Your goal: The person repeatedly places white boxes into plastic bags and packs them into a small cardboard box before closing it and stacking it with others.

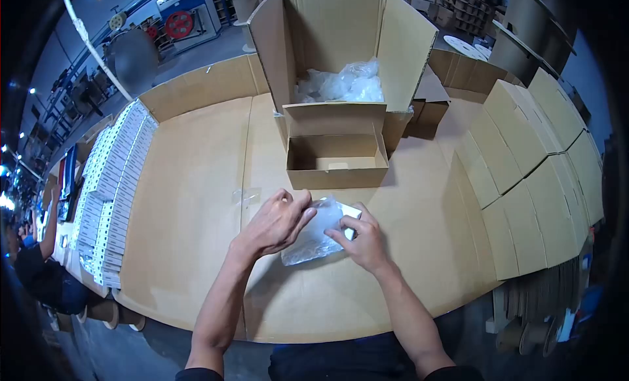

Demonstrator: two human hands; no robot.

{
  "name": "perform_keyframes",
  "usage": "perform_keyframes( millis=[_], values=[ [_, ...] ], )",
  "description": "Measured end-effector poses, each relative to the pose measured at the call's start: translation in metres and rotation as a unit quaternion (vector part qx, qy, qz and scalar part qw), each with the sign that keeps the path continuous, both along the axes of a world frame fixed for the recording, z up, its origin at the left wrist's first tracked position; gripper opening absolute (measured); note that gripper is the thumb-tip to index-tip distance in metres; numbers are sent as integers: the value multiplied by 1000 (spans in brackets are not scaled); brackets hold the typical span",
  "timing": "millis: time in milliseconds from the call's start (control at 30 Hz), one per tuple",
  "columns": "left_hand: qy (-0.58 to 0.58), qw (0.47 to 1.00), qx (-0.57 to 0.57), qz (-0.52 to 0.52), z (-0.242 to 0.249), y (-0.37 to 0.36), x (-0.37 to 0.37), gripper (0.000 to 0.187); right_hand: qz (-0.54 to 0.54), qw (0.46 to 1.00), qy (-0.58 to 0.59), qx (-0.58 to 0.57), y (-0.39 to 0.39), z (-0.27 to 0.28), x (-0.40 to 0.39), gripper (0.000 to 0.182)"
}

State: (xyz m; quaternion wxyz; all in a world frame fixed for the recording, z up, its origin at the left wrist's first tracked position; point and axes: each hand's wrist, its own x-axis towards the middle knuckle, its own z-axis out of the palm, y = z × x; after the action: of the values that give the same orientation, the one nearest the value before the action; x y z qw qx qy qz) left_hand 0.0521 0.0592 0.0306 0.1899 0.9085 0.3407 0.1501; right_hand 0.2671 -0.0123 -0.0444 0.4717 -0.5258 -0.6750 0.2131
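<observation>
A clear plastic bag (313,235) hangs between my two hands, close over the cardboard-covered table. My left hand (276,222) is closed, its fingers pinching the bag's upper left edge. In my right hand (363,242) is a small white box (351,214), gripped between thumb and fingers at the bag's right side. Part of the white box is hidden behind the fingers. Just beyond both hands stands an open brown carton (337,178) with its lid flap raised.
Behind the carton, a large open cardboard box (331,34) holds clear plastic bags (347,83). Stacked white boxes (111,184) line the left edge of the table (190,184). Closed brown cartons (524,178) are piled at the right. A person (39,269) sits at far left.
</observation>
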Motion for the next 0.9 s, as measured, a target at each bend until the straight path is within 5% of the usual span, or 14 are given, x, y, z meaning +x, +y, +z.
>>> perform_keyframes(
  millis=[133, 233, 300, 367, 467, 633, 767, 900],
  values=[
    [-63, 990, -76, 103, -1, -1, -2, 32, 18, 1000, 15, -11, -1, 3, -1, 19],
    [-445, 883, -57, 136, -49, 4, -2, 48, -18, 997, 13, -80, -3, 9, -2, 24],
    [-534, 819, -123, 171, -68, -7, 0, 75, -22, 998, 29, -53, 0, 1, -1, 22],
    [-526, 799, -243, 160, -74, -24, 2, 80, -31, 998, 50, -22, 2, -2, 0, 20],
    [-414, 855, -276, 146, -71, -28, 6, 74, -27, 999, 36, 23, 1, -3, -5, 25],
    [-420, 869, -219, 144, -79, -22, 11, 56, -23, 989, 76, 125, 4, 8, 5, 13],
    [-368, 898, -201, 133, -78, -34, 6, 54, -83, 970, 195, 116, 1, 40, 27, 29],
    [-373, 901, -186, 119, -80, -37, 14, 53, -30, 936, 310, 162, 11, 50, 10, 51]
  ],
)
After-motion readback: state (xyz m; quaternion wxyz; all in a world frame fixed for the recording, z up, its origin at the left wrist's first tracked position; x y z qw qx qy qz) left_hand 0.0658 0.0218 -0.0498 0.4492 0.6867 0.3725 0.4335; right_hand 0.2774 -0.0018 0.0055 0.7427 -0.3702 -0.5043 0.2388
